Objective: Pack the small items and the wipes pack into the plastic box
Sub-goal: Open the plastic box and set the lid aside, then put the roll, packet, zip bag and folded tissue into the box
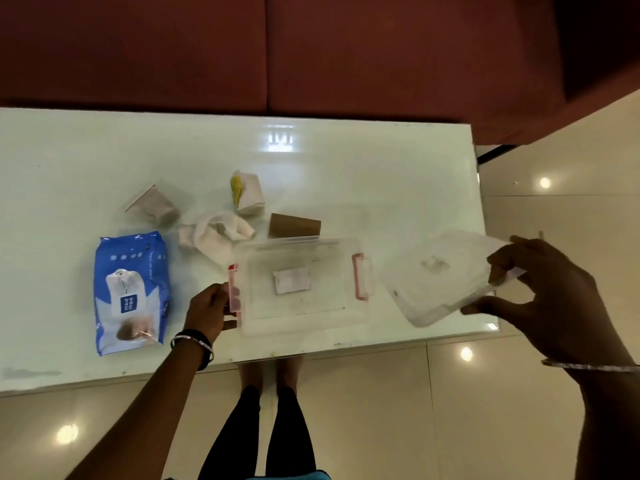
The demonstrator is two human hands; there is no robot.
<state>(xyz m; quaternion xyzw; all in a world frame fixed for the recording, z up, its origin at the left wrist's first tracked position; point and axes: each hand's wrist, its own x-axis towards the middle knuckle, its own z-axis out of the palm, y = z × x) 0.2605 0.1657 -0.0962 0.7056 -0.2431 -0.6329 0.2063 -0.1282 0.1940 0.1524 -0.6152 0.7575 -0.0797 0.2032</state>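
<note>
- Head view: plastic box (304, 317) was set open near the front edge of the glass table (381, 174), with a pink latch at each end and a small white label visible through its base.
- Left hand (207, 308) was closed on the left pink latch (234, 292).
- Right hand (550, 296) was pinched on the clear lid (436, 275), which was held tilted just right of the box.
- Blue wipes pack (131, 292) was laid flat, left of the box.
- White cloth (214, 233), brown tube (294, 226), clear pouch (154, 204) and yellow-and-white packet (247, 194) were placed behind the box, outside it.
</note>
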